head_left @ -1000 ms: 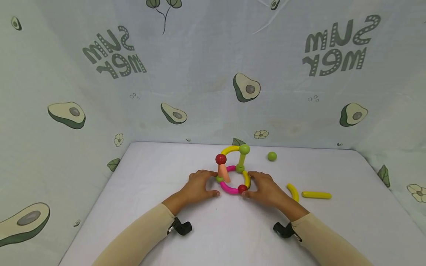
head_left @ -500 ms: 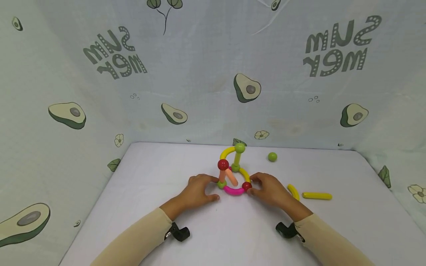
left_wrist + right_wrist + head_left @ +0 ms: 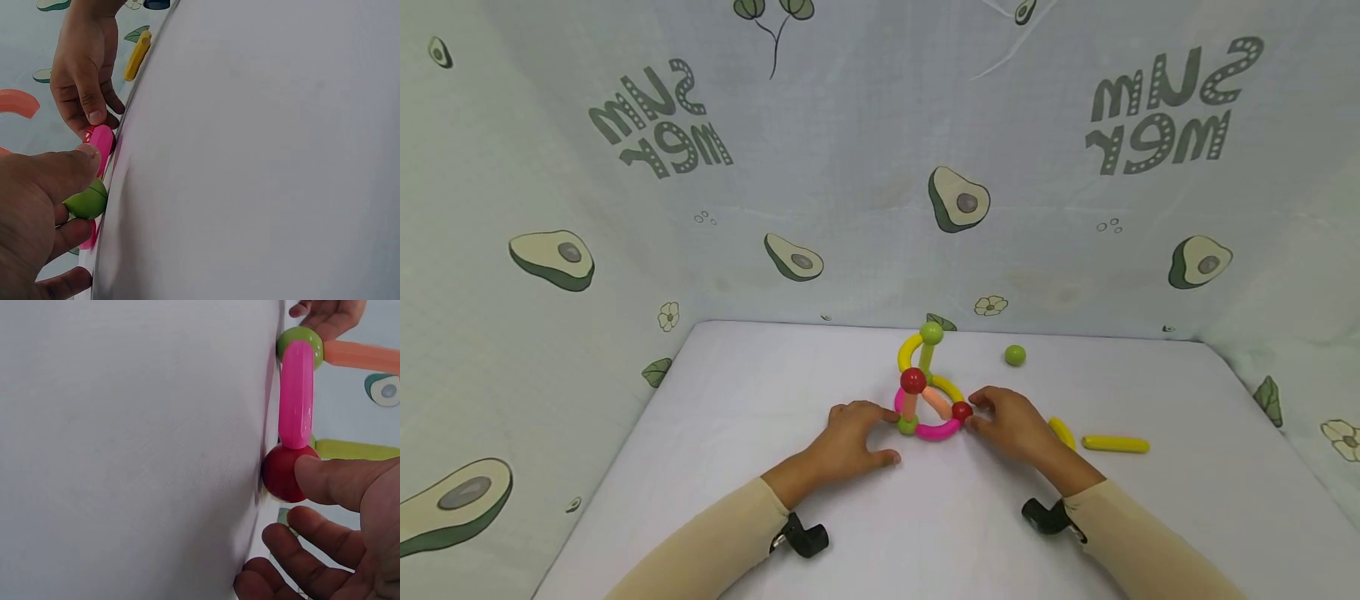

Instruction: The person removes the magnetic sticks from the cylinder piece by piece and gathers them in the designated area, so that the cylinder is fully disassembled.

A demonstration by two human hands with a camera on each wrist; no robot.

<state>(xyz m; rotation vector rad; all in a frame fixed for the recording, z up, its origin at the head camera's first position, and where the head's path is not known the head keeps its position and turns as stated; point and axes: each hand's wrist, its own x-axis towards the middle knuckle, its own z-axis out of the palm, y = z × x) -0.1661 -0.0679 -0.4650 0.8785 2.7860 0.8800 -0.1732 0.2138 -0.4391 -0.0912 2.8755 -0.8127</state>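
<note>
A magnetic stick-and-ball construction stands mid-table in the head view. Its base ring joins pink curved sticks [image 3: 937, 432], a yellow curved stick [image 3: 949, 387], a green ball [image 3: 907, 426] and a red ball [image 3: 962, 412]. An orange stick and a green stick [image 3: 927, 358] rise to an upper red ball [image 3: 913, 381] and upper green ball [image 3: 932, 333], bridged by a yellow arc. Another orange stick [image 3: 937, 403] slants downward. My left hand [image 3: 850, 442] touches the base's green ball with its fingers, thumb spread away. My right hand [image 3: 1017, 429] rests its thumb against the lower red ball, fingers loosely bent.
A loose green ball [image 3: 1015, 355] lies behind the right hand. To its right are a yellow curved stick [image 3: 1062, 432], partly behind the wrist, and a straight yellow stick [image 3: 1116, 444]. A printed cloth [image 3: 865, 167] hangs behind the white table [image 3: 760, 367].
The construction has turned counterclockwise as seen from above. Its lower red ball has moved right and back, and its left green ball toward me. Both hands have stayed beside it.
</note>
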